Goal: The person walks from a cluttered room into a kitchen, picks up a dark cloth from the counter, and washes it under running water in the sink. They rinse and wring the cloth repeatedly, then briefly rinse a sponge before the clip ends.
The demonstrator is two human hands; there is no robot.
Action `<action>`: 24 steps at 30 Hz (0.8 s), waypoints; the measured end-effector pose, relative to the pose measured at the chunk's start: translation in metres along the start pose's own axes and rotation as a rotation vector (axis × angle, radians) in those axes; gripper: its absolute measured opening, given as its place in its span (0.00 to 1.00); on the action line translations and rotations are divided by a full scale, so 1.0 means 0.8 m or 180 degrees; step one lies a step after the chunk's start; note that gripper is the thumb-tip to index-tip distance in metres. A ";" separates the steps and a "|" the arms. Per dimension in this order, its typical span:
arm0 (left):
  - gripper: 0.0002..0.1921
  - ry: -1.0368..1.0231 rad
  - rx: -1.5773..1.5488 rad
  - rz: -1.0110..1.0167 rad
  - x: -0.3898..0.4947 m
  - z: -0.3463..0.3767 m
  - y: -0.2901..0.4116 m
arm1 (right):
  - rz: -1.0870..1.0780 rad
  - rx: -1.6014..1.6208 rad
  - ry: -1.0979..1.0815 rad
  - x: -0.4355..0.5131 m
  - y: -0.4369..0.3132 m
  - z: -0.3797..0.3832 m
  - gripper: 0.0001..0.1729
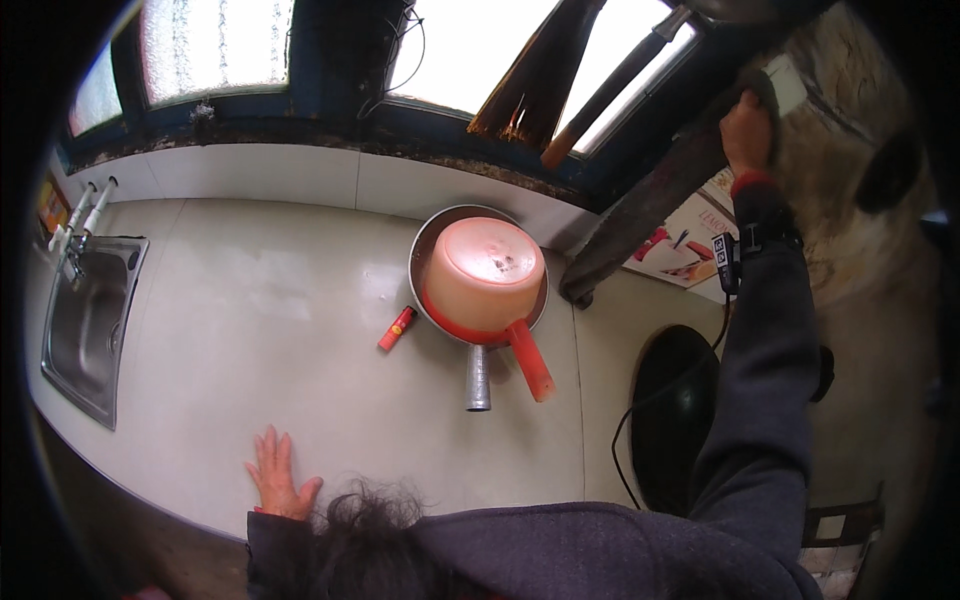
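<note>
My left hand (279, 474) rests on the pale countertop (315, 375) near its front edge, fingers spread, holding nothing. Reaching up to the wall at the upper right, my right hand (748, 136) is closed on the upper part of a long dark grey cloth (664, 202). The cloth hangs slantwise, and its lower end comes down to the countertop. Between the hands stands a metal pan (478, 379) with a tubular handle. In it an orange-red plastic dipper (491, 277) lies upside down, its handle sticking out over the rim. A small red cylinder with a black top (396, 330) lies beside the pan.
A steel sink (94, 322) with a tap (73, 266) is set in the counter at the left. A stiff brush (536, 82) and a long-handled utensil (611, 90) hang before the window. At the right are a black oval surface (671, 420) and a cable (616, 442).
</note>
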State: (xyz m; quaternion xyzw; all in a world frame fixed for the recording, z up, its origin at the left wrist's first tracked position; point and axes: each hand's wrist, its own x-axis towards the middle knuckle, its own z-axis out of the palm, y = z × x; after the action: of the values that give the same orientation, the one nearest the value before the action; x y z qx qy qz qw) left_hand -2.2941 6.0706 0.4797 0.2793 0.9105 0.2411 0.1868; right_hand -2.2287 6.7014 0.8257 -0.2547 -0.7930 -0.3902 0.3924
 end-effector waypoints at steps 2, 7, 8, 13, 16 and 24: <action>0.40 -0.0079 0.0004 -0.0045 0.000 -0.001 0.000 | -0.0021 0.0047 -0.0057 -0.005 0.008 0.011 0.08; 0.40 -0.0104 -0.0009 -0.0047 0.000 -0.004 0.002 | 0.0658 -0.0359 -0.0617 -0.036 0.041 0.031 0.13; 0.40 -0.0109 -0.0005 -0.0067 0.000 -0.003 0.003 | 0.0627 -0.0295 -0.0623 -0.039 0.052 0.031 0.13; 0.41 -0.0253 0.0091 -0.0232 0.003 -0.003 0.009 | 0.0583 -0.0592 -0.0827 -0.047 0.094 0.023 0.11; 0.40 -0.0156 0.0077 -0.0198 0.002 -0.003 0.007 | 0.0753 -0.0415 -0.0417 -0.039 0.088 0.015 0.11; 0.40 -0.0088 -0.0001 -0.0128 0.000 0.003 0.003 | 0.0553 0.0059 -0.0113 0.006 -0.005 -0.012 0.13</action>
State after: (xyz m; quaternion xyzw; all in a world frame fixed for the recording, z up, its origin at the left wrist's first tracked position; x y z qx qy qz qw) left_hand -2.2918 6.0730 0.4791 0.2642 0.9132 0.2336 0.2043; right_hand -2.2299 6.6921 0.8318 -0.3257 -0.7784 -0.3427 0.4130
